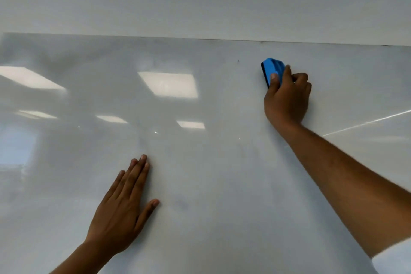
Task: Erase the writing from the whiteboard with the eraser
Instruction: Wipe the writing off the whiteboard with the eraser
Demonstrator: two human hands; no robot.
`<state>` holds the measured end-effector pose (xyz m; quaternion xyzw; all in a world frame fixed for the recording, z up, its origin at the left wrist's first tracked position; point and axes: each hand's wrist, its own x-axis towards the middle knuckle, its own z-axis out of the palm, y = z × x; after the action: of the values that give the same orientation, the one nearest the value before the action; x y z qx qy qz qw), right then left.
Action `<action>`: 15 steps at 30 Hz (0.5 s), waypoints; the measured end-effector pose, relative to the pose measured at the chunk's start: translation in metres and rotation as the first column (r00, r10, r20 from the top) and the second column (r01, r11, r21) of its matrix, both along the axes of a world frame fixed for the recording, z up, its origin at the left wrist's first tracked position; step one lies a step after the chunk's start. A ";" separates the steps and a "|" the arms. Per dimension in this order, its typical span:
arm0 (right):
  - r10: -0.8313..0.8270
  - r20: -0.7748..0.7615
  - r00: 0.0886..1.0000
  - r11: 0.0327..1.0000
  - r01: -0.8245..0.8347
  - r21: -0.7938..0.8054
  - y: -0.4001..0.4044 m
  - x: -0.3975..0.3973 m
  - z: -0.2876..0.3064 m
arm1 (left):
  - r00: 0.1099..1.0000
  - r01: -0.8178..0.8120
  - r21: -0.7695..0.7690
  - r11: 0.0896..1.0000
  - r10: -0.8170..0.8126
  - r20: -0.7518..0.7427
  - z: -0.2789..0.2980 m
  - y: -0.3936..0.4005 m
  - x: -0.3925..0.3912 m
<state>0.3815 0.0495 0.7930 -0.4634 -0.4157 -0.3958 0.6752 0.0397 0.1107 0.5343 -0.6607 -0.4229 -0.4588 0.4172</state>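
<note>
Nearest the camera, low on the whiteboard (211, 184), left hand (121, 209) lies flat w/ fingers straight, thumb splayed out, holding nothing. Further up & to the right, right hand (287, 98) grips the blue eraser (272, 69), thumb on its near edge, fingers curled over the top. Eraser's dark felt side sits against the board, just below its top edge. Ceiling-light reflections (169, 83) show mid-board; a tiny dark speck (238, 60) sits left of eraser.

Even, soft indoor light; ceiling-panel reflections glare off the glossy whiteboard (200, 173), and the frame is slightly blurred throughout.
</note>
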 end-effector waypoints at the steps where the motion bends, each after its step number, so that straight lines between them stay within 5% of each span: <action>1: -0.022 0.027 0.999 1.000 0.022 0.000 0.003 -0.001 0.012 | 1.000 0.010 0.009 1.000 -0.010 0.008 0.003 0.004 -0.002; 7: 0.001 0.346 0.938 1.000 0.003 -0.011 0.024 -0.087 0.029 | 0.997 0.069 0.057 0.996 -0.072 0.039 0.001 0.018 -0.003; 15: 0.095 0.792 0.604 0.990 0.026 -0.139 0.035 -0.187 -0.122 | 0.974 0.103 0.013 0.995 -0.103 0.202 -0.029 0.025 -0.029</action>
<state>0.1946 0.0847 0.6714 -0.2758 -0.7074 -0.5180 0.3939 0.0108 0.1353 0.5054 -0.6311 -0.4277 -0.5452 0.3486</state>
